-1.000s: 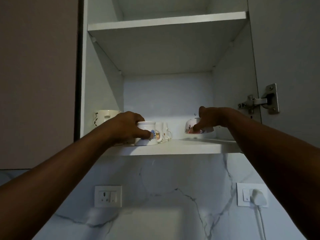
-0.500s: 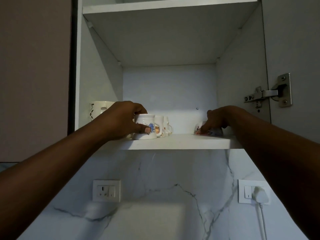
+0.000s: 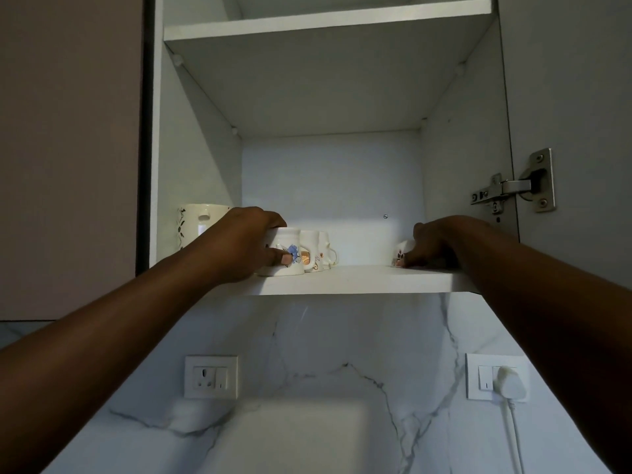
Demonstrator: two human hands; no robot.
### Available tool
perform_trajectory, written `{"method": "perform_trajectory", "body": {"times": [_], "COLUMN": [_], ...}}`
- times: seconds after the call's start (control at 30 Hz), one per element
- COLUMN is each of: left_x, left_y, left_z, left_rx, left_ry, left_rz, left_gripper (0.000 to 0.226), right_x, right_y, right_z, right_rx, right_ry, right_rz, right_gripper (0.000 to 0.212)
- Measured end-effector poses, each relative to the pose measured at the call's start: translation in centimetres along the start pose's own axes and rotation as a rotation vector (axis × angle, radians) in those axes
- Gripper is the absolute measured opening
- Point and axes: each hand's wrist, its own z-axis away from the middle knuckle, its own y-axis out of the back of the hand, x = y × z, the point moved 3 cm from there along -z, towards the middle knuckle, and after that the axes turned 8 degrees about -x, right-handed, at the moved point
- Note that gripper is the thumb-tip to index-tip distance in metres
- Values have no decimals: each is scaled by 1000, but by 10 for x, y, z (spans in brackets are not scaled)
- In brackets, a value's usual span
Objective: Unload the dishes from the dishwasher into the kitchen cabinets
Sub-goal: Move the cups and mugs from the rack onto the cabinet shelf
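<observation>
Forearms up from below, both reaching over front edge of lower shelf [image 3: 359,280] in open cabinet.

Left hand [image 3: 246,244] wrapped round blue-flower cup [image 3: 289,251]: fingers over rim, thumb across painted side. Cup upright, base on shelf, near front edge. Touching or just beside 2 more cups [image 3: 316,249] in a row running back. Cream mug [image 3: 196,224] farther left, against cabinet wall, partly hidden by wrist.

Right hand [image 3: 434,242] curled down over small floral cup [image 3: 400,256]; only a sliver of cup visible under fingers, so tilt and handle side not readable. Seems to sit on or just at shelf, right of centre, well apart from left row.

Step judged: setting both cups down, near release.

To do well: confirm bases flat before letting go; nudge back from edge; open fingers upward, clear of rims; avoid knocking neighbours in left row when withdrawing.

Behind: bare back panel, upper shelf [image 3: 325,20] above, hinge [image 3: 513,189] on right door.
</observation>
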Motion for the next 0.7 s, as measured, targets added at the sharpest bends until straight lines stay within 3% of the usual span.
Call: {"method": "perform_trajectory", "body": {"times": [0.23,0.4,0.57,0.7], "left_x": [2,5,5,6], "left_y": [-2,-5,-5,-7], "left_z": [3,8,14,10], "left_rx": [8,87,195,157], "left_ry": [24,28,5,7], "left_rz": [9,60,122,68], "left_gripper": [53,60,56,57], "right_x": [-2,3,5,6], "right_y": [-1,-2,3,1], "right_z": [1,1,3,-10], "right_rx": [21,23,78,133], "right_ry": [9,2,24,45], "right_rz": [32,15,16,14], "right_gripper": [65,76,43,60]}}
